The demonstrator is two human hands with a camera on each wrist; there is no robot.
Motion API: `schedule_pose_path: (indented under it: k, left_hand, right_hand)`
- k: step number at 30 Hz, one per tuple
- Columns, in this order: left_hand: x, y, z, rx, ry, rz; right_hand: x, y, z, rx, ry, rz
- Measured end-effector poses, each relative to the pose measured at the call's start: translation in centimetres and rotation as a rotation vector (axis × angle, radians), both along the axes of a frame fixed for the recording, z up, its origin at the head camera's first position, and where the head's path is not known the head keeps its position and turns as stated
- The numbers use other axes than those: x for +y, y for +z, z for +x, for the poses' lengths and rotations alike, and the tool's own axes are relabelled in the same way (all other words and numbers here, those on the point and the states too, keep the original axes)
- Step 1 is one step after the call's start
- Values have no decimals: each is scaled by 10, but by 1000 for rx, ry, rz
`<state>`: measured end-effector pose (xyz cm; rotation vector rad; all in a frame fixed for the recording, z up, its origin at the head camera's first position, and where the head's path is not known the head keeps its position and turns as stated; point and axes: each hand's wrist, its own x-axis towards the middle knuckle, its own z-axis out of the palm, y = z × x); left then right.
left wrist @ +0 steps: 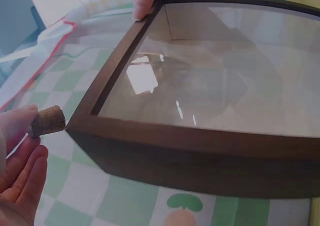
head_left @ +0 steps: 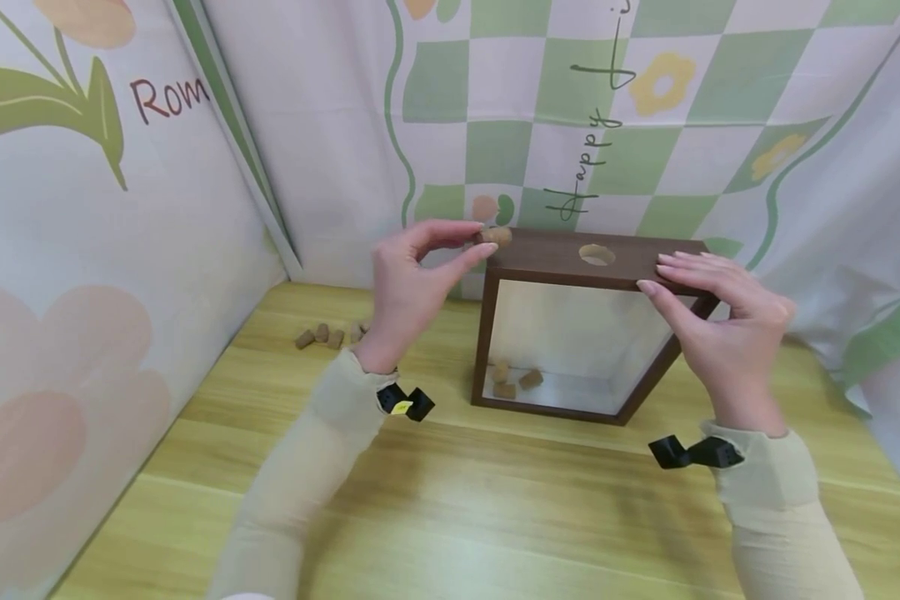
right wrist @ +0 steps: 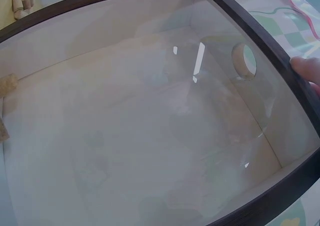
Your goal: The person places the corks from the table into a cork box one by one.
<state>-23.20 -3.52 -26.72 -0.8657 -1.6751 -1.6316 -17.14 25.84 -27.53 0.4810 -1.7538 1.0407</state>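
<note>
My left hand point(head_left: 416, 287) pinches a cork point(head_left: 497, 237) between thumb and fingertips, beside the top left corner of a dark brown wooden box frame point(head_left: 540, 257). In the left wrist view the same cork point(left wrist: 50, 120) lies sideways, close to the frame's corner. The box stands upright, with a clear front pane and a round hole point(head_left: 597, 255) in its top. Several corks point(head_left: 530, 380) lie inside at the lower left. My right hand point(head_left: 735, 325) holds the box's top right end, fingers flat over the top and thumb on the front edge.
Several loose corks point(head_left: 322, 335) lie on the wood-grain table point(head_left: 450, 517) left of the box, partly hidden by my left wrist. A patterned cloth point(head_left: 495, 158) hangs right behind the box, and another printed cloth point(head_left: 60, 250) borders the table's left side.
</note>
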Motion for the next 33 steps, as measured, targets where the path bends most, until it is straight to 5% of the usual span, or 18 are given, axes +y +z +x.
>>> schedule_pose_path:
  k: [6, 13, 17, 33]
  left_hand:
    - [20, 10, 1, -58, -37, -57]
    - [42, 21, -3, -11, -91, -114]
    - [53, 30, -4, -52, -114, -182]
    - [83, 53, -16, -153, -55, -565]
  right_hand:
    - [0, 0, 0, -5, -4, 6]
    - [0, -1, -2, 8, 6, -3]
    - [2, -2, -2, 11, 0, 1]
    - [1, -1, -2, 15, -9, -3]
